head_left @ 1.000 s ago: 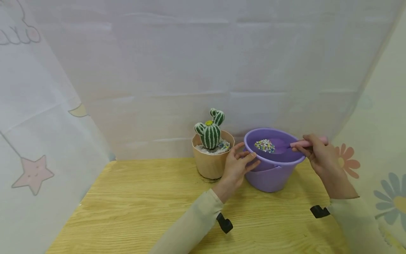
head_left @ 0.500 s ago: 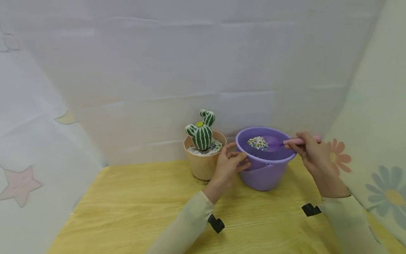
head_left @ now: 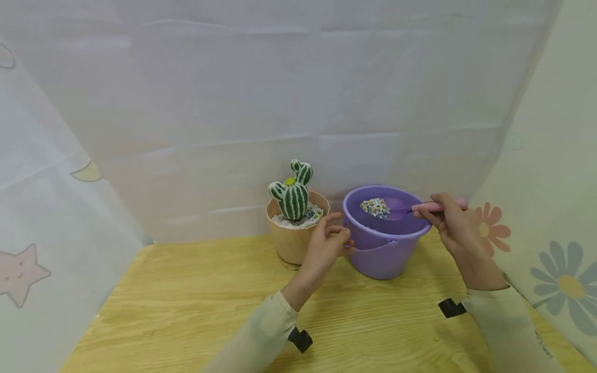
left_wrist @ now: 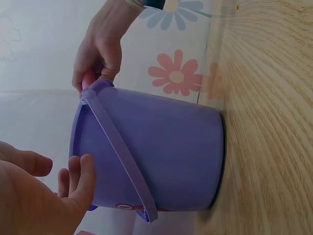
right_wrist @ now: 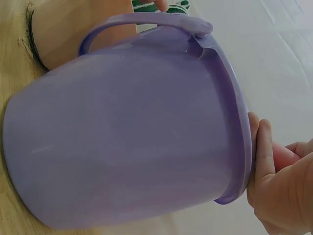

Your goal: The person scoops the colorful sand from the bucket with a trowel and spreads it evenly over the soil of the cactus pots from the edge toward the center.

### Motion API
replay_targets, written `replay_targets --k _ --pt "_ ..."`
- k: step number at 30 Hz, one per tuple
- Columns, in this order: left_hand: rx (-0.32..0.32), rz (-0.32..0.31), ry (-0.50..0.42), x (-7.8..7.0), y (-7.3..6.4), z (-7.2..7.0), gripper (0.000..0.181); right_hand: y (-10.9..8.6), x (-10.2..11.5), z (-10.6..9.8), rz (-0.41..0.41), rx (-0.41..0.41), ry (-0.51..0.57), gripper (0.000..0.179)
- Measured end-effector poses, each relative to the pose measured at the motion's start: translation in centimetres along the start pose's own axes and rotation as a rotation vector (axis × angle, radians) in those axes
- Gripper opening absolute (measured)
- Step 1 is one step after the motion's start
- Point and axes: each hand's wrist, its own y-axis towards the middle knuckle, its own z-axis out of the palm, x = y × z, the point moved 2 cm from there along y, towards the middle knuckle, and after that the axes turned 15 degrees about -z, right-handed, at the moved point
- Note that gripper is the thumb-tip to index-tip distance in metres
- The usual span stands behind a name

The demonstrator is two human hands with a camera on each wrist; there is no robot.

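Head view: shows at far left a pink star (head_left: 23, 273) and, beside it, a yellow moon (head_left: 87, 172), both printed on pale sheeting (head_left: 51, 207). Next, upright on the wood-grain tabletop (head_left: 210, 295), a peach pot (head_left: 290, 242) containing white filling (head_left: 281, 221), a patch of mixed chips (head_left: 315, 213) and a green-and-white striped cactus (head_left: 295, 201). Immediately right, near the rim of the purple bucket (head_left: 380, 261), the left hand (head_left: 322, 247), fingers loosely bent and parted from the thumb; contact with the rim: cannot tell. Then the bucket itself, upright on the tabletop, carrying handle (left_wrist: 124, 155) swung down along the outside per the left wrist view. Across the bucket mouth, multicoloured granules (head_left: 375, 208) heaped at the tip of a purple scoop (head_left: 397, 208), blade pointing left, hidden by the bucket in both wrist views. At the right rim, the scoop's pink grip (head_left: 426, 207), pinched between fingers and thumb of the right hand (head_left: 459, 230). Farther right, on the side sheeting, a printed orange-red flower (head_left: 487, 229), then a larger blue-grey flower (head_left: 569, 287).
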Motion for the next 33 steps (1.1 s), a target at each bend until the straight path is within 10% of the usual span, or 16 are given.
replay_targets --k 12,23,33 --pt "-0.039 0.076 0.218 0.3 -0.7 -0.9 0.028 -0.6 0.0 -0.4 -0.039 -0.013 -0.058 0.038" --pt "-0.091 0.34 0.592 -1.1 -2.5 -2.3 0.021 -0.7 0.5 -0.6 -0.069 0.007 -0.061 0.039" --pt "-0.534 0.802 0.926 -3.8 -2.1 -5.0 0.026 -0.3 0.2 0.1 -0.051 0.017 -0.028 0.038"
